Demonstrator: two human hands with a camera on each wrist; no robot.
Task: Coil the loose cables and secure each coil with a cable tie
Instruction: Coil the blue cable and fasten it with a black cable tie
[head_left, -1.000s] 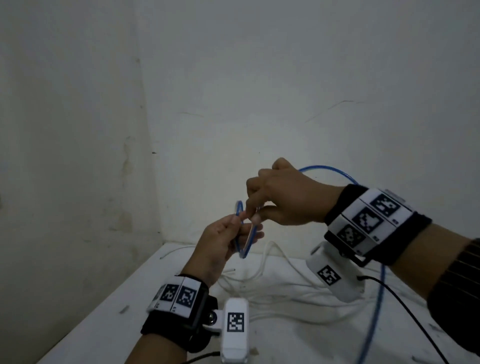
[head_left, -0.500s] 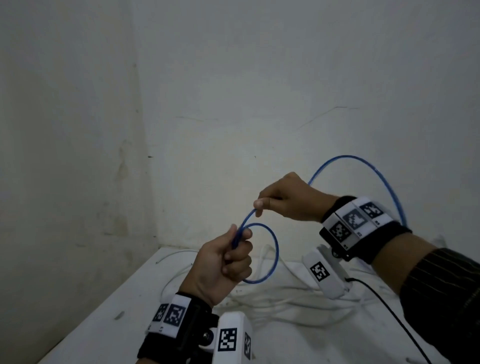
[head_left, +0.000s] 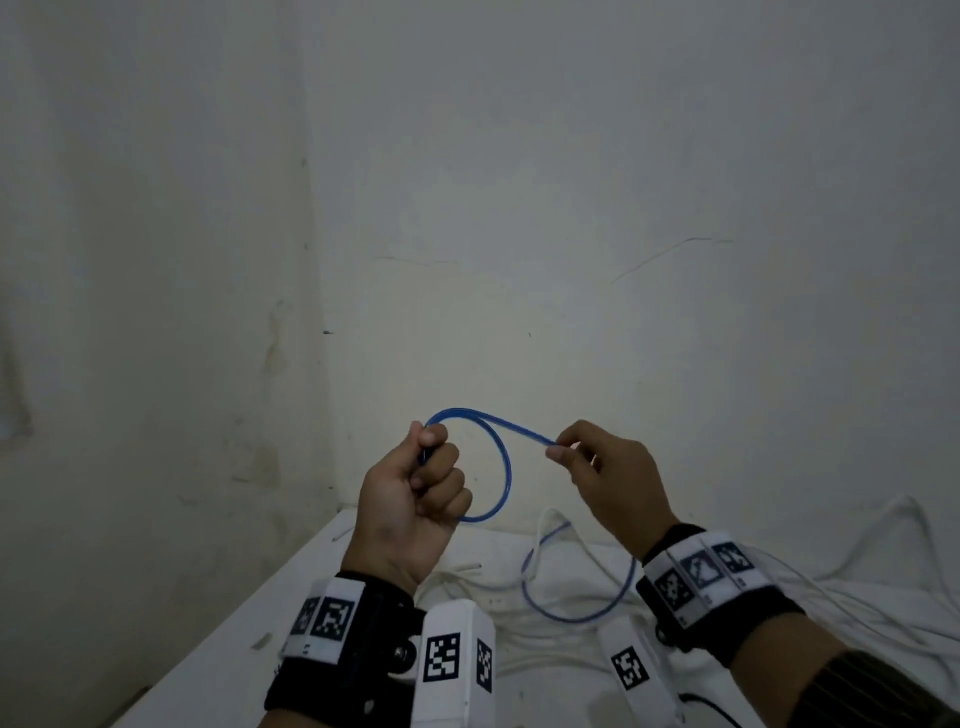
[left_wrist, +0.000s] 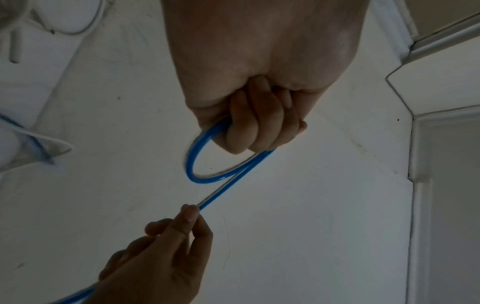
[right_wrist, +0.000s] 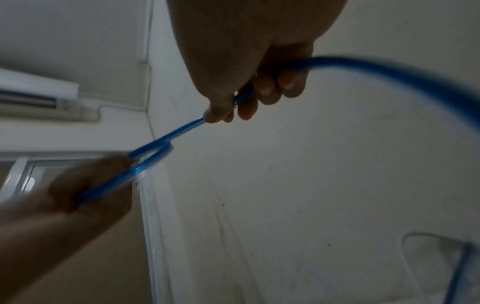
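The left hand (head_left: 415, 499) is gripping a small loop of the blue cable (head_left: 501, 467) above the bench (head_left: 218, 675); the right hand (head_left: 608, 478) is pinching the run just beside it. It looks light and springy, best held at the crossing.

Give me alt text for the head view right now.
The left hand grips a loop of blue cable in its fist while the right hand pinches the strand leading off it. Below, more blue cable and white cables lie loose on a white table in a corner.
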